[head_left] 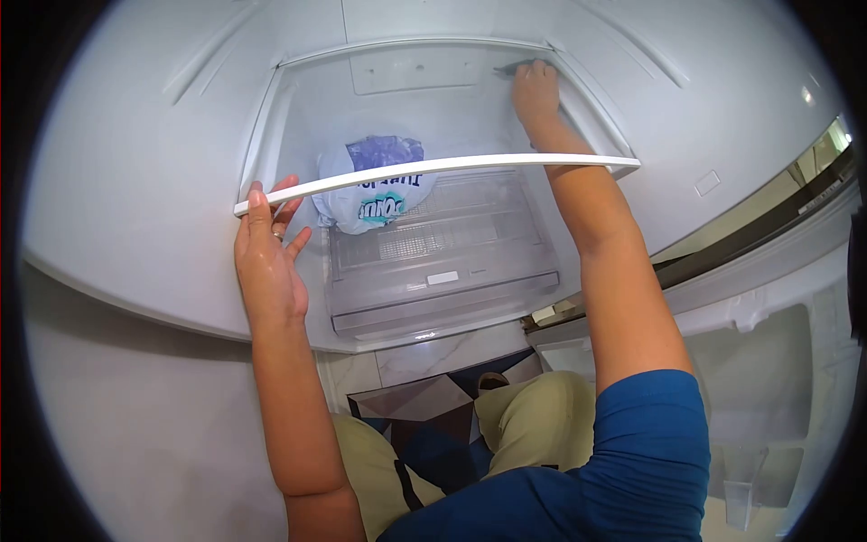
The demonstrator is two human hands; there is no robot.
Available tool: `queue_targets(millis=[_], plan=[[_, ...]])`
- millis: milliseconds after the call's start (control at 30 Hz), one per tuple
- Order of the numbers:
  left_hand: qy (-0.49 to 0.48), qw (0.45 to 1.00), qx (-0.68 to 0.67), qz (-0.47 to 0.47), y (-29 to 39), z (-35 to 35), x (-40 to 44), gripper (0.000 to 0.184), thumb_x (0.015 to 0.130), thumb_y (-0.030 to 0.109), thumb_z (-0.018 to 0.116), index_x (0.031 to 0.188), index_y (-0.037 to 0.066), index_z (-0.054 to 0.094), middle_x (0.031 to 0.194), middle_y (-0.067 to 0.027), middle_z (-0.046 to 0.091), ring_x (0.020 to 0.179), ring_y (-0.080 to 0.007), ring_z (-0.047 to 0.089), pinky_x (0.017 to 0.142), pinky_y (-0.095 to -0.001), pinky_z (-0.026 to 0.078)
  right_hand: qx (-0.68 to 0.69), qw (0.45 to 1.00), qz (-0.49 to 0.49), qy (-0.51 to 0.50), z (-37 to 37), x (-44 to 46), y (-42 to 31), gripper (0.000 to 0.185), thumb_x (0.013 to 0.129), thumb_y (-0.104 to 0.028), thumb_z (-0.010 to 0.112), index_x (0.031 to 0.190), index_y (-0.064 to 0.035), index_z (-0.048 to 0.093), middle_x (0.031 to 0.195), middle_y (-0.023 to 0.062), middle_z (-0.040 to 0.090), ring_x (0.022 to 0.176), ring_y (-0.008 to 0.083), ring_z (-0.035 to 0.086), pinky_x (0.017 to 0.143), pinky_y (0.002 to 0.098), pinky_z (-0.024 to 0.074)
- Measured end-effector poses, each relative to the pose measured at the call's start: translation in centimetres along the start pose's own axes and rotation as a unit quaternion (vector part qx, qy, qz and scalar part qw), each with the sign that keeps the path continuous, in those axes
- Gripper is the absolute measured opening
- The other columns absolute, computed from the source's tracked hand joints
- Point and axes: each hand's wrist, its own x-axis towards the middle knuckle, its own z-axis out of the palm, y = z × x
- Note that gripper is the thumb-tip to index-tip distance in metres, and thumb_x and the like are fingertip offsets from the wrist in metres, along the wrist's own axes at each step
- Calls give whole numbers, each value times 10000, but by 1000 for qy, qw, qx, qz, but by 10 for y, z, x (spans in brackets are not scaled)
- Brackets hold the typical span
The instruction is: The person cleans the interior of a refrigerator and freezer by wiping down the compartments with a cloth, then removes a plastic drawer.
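My left hand (pixel 271 253) is at the front left corner of a clear refrigerator shelf (pixel 433 166) with white trim. Its thumb lies on the trim and the fingers curl beneath it. At the back right corner of the shelf, my right hand (pixel 538 90) is closed on a grey cloth (pixel 511 68), partly hidden by the fingers. The front trim crosses over my right forearm. Below the shelf sits a white and purple plastic bag (pixel 375 203) with printed lettering, its contents hidden.
Under the bag is a clear drawer unit (pixel 442 294) at the bottom of the fridge. White inner walls (pixel 135 172) rise on both sides. The open door with its bins (pixel 759 388) stands at the right. A patterned mat (pixel 415 411) lies on the floor by my legs.
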Motion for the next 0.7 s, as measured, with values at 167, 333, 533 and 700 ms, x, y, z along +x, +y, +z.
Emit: queue_targets(millis=[167,333,533,700], plan=[[1,1000,-5,11,1,3,-2,604,955,421,380,1368,-8,284,1271,-160,497,1167,-248,440,937,-490,343,39,999,-9,15,13,6,12,199,840,-196,498,975,-103,611,955,67,609,956,189,522,791,332,355],[-10,1000,-5,5,0,-1,-1,609,953,427,384,1371,-4,278,1281,-163,486,1157,-248,447,932,-495,352,-76,992,-35,89,30,-4,1,187,843,-195,487,949,-96,606,941,66,592,916,200,528,747,344,361],[-20,1000,-14,-1,1,-2,-2,621,952,438,393,1375,1,271,1284,-168,476,1160,-248,449,928,-490,362,-39,998,-42,30,24,11,1,166,829,-180,505,911,-99,624,861,53,610,863,204,542,724,344,358],[-46,996,-75,-6,1,-4,-5,591,960,417,388,1371,5,280,1282,-159,476,1154,-250,457,931,-465,377,26,996,-7,84,26,19,-7,146,812,-159,521,876,-87,631,815,76,621,830,223,572,718,360,398]])
